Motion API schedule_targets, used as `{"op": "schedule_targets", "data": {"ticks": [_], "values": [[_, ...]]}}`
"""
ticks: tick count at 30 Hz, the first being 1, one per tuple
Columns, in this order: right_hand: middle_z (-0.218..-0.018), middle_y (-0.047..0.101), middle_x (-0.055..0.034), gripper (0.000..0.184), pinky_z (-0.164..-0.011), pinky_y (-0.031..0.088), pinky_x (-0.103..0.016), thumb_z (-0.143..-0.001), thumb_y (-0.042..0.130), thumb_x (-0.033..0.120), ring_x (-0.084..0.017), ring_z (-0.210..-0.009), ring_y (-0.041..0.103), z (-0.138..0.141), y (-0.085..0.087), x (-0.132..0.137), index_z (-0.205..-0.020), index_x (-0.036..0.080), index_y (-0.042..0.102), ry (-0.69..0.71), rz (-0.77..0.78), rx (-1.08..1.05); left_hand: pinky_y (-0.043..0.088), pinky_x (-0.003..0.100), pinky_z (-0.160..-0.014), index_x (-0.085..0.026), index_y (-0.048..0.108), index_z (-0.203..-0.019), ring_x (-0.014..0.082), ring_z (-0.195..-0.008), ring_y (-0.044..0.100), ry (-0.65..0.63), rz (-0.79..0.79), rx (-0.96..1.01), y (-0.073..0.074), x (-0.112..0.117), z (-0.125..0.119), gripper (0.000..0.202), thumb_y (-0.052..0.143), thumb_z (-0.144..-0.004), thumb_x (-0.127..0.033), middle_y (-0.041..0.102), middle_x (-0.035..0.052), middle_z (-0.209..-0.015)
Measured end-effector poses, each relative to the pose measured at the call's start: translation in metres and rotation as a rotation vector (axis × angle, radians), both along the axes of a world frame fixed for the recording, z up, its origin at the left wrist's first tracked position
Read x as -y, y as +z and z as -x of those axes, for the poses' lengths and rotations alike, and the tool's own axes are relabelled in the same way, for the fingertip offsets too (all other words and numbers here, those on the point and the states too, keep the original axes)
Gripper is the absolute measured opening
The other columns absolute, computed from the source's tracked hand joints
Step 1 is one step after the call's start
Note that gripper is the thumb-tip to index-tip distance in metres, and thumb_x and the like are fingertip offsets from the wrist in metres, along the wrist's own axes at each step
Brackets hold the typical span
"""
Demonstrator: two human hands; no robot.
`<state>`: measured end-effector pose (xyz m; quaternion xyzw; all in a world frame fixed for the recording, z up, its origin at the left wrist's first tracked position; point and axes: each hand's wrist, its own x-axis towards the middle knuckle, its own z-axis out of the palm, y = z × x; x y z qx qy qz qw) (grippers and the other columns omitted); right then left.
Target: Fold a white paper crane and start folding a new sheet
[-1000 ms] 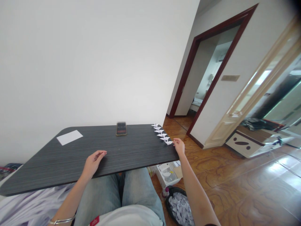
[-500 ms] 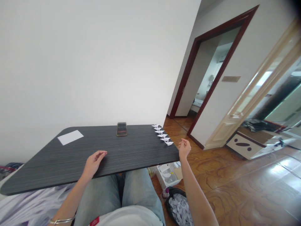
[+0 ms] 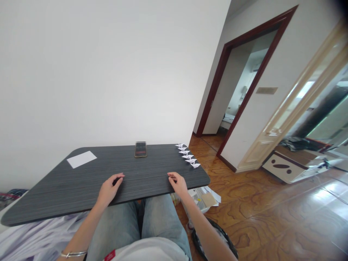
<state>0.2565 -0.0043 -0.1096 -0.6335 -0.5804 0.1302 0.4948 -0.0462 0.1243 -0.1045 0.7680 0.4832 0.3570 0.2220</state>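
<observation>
My left hand [image 3: 108, 189] rests on the near edge of a dark wood-grain table [image 3: 67, 185], fingers loosely curled and holding nothing. My right hand [image 3: 178, 184] lies on the near right part of the tabletop, fingers stretched flat and empty. Several small white folded paper cranes [image 3: 188, 156] stand in a row along the table's right edge, beyond my right hand. A phone [image 3: 140, 149] lies at the far middle of the table. A white sheet of paper [image 3: 81, 159] lies at the far left.
Below the table's right side a black bin [image 3: 217, 239] and a white box [image 3: 202, 197] sit on the wooden floor. An open doorway [image 3: 239, 83] lies at the right. My jeans-clad legs [image 3: 136, 228] are under the table edge.
My right hand left the nearest paper crane at the table's right edge, swung left and came down flat on the tabletop. My left hand stayed put.
</observation>
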Motion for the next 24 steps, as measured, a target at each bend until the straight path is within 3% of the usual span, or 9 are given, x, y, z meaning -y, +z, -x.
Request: {"op": "schedule_targets", "data": {"ticks": [2, 4, 9, 14, 20, 24], "values": [[-0.112, 0.060, -0.0036, 0.033, -0.093, 0.040, -0.033, -0.076, 0.050, 0.028, -0.019, -0.105, 0.053, 0.015, 0.005, -0.008, -0.108, 0.022, 0.057, 0.078, 0.031, 0.059, 0.036, 0.040, -0.095, -0.020, 0.061, -0.099, 0.0247, -0.112, 0.049, 0.004, -0.047, -0.112, -0.002, 0.000, -0.003, 0.035, 0.042, -0.077, -0.041, 0.057, 0.0075, -0.119], [-0.130, 0.046, -0.0059, 0.047, -0.101, 0.029, -0.036, -0.078, 0.049, 0.032, -0.020, -0.121, 0.038, 0.028, 0.007, -0.017, -0.124, 0.020, 0.044, 0.138, 0.118, 0.229, 0.029, 0.043, -0.100, -0.017, 0.057, -0.109, 0.0269, -0.122, 0.038, 0.019, -0.092, -0.259, -0.004, 0.001, -0.008, 0.041, 0.043, -0.077, -0.039, 0.050, 0.0098, -0.127], [-0.142, 0.025, -0.0081, 0.065, -0.105, 0.012, -0.043, -0.081, 0.040, 0.052, -0.023, -0.131, 0.017, 0.060, 0.010, -0.038, -0.136, 0.020, 0.024, 0.149, 0.262, 0.485, 0.019, 0.051, -0.101, -0.019, 0.043, -0.126, 0.0293, -0.129, 0.023, 0.079, -0.124, -0.492, -0.006, 0.008, -0.017, 0.052, 0.036, -0.081, -0.044, 0.033, 0.0099, -0.139], [-0.143, 0.023, -0.0103, 0.066, -0.103, 0.006, -0.050, -0.082, 0.028, 0.059, -0.027, -0.131, 0.013, 0.084, 0.015, -0.056, -0.135, 0.020, 0.026, 0.122, 0.299, 0.557, 0.016, 0.055, -0.100, -0.021, 0.037, -0.131, 0.0301, -0.129, 0.023, 0.100, -0.130, -0.600, -0.006, 0.016, -0.022, 0.054, 0.030, -0.083, -0.047, 0.032, 0.0100, -0.139], [-0.143, 0.023, -0.0067, 0.063, -0.103, 0.007, -0.049, -0.083, 0.026, 0.059, -0.027, -0.131, 0.014, 0.090, 0.012, -0.062, -0.134, 0.023, 0.029, 0.082, 0.342, 0.566, 0.015, 0.054, -0.101, -0.023, 0.033, -0.132, 0.0294, -0.130, 0.021, 0.102, -0.148, -0.650, -0.004, 0.022, -0.022, 0.056, 0.024, -0.084, -0.050, 0.029, 0.0089, -0.141], [-0.143, 0.024, -0.0067, 0.061, -0.103, 0.008, -0.048, -0.083, 0.026, 0.058, -0.026, -0.131, 0.016, 0.090, 0.007, -0.062, -0.134, 0.023, 0.030, 0.074, 0.337, 0.579, 0.015, 0.052, -0.102, -0.023, 0.030, -0.134, 0.0287, -0.130, 0.020, 0.013, -0.143, -0.647, -0.003, 0.021, -0.013, 0.059, 0.020, -0.084, -0.054, 0.026, 0.0082, -0.142]]}}
